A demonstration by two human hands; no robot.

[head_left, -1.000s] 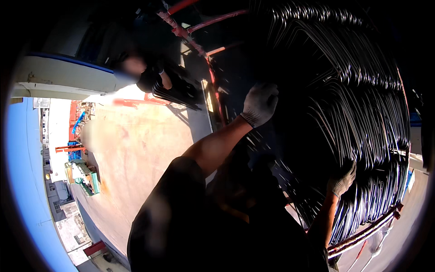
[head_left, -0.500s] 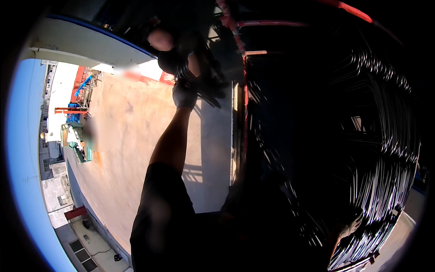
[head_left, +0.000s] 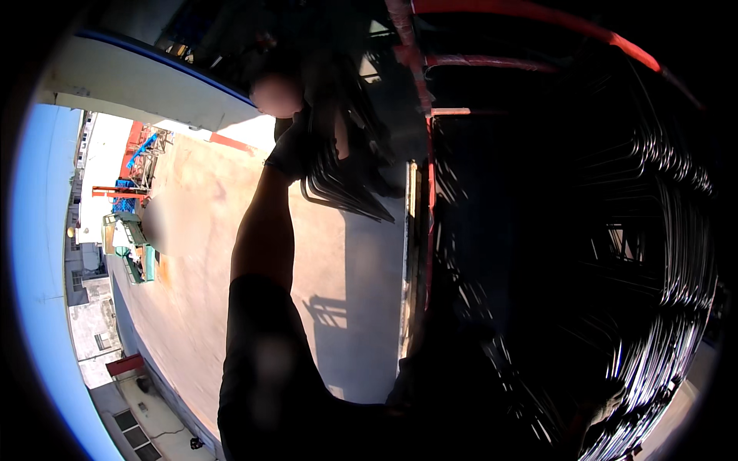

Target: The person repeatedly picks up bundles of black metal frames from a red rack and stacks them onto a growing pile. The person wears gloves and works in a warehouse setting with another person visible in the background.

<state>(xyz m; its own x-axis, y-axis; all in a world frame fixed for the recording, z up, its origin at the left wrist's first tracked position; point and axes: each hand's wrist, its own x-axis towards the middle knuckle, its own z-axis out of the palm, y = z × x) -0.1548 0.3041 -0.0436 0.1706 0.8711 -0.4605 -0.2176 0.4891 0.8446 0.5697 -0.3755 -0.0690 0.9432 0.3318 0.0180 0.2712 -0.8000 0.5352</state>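
Note:
My left hand (head_left: 296, 146), in a dark glove, is stretched out at arm's length and closed around a bundle of dark wire strands (head_left: 342, 188) that fan out below it. A large coil of shiny steel wire (head_left: 653, 307) fills the right side, sitting in a red metal frame (head_left: 427, 177). My right hand is not visible; the lower right is in deep shadow. Another person (head_left: 277, 94) stands just beyond my left hand, mostly in shade.
A sunlit concrete yard (head_left: 192, 253) lies to the left of the frame. Green and blue machinery (head_left: 131, 246) and low buildings (head_left: 100, 338) stand at its far left edge. A white roof with a blue edge (head_left: 138, 84) stands above.
My left hand has left the coil's rim and swung left and forward to the wire bundle by the other person. My right hand, earlier on the coil, has gone out of sight.

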